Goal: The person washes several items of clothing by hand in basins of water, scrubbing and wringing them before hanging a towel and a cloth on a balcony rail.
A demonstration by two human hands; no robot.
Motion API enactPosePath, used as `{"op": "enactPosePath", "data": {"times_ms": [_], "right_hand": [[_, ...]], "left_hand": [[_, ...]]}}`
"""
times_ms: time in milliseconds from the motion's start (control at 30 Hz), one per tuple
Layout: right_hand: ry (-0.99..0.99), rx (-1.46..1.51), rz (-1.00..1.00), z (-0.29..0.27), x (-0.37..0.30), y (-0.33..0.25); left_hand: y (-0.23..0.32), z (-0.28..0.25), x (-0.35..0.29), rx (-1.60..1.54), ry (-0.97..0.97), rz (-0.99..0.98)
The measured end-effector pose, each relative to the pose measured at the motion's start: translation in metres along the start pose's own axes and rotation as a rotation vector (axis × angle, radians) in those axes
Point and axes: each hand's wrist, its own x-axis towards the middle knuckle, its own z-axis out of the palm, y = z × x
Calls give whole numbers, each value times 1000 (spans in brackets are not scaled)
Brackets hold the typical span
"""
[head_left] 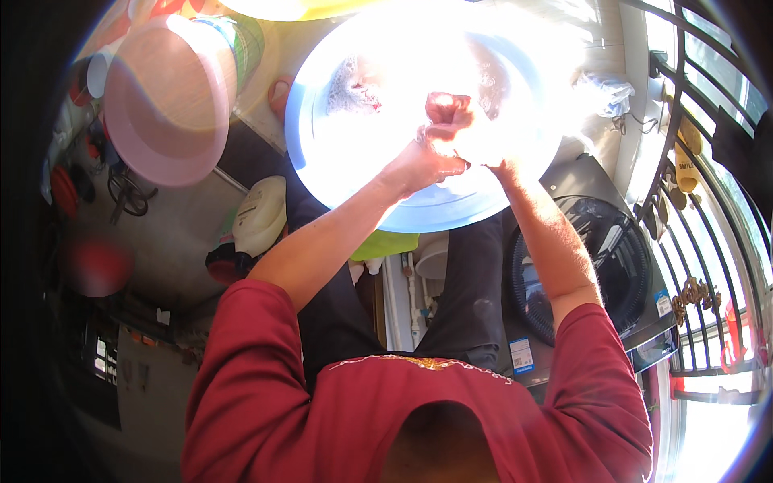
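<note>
A wide light-blue basin (pixel 296 153) stands in front of me, much of it whitened by strong sunlight. My left hand (pixel 427 157) is over its middle, fingers curled in and thumb toward the right. Just beyond the thumb is a reddish, wet-looking shape; glare hides whether it is cloth or fingers. Close beside it on the right is my right hand (pixel 504 165), its fingers lost in the bright light. Foamy suds (pixel 352 88) with a reddish patch show inside the basin at the left.
A pink basin (pixel 121 129) is at the far left, with a cream bottle (pixel 262 213) nearer my left arm. At right lies a round black ribbed object (pixel 523 282) on a dark surface, beside a barred window (pixel 684 266). A clear plastic bag (pixel 608 95) lies beyond the basin's right side.
</note>
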Motion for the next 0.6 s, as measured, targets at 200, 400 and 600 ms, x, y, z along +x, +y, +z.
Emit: {"op": "enactPosePath", "data": {"times_ms": [200, 400, 600], "right_hand": [[263, -423, 244, 16, 27, 18], [228, 356, 144, 1, 6, 8], [128, 1074, 68, 8, -6, 2]], "left_hand": [[-26, 4, 26, 465, 415, 12], [0, 11, -7, -334, 241, -67], [-3, 26, -16, -1071, -104, 65]]}}
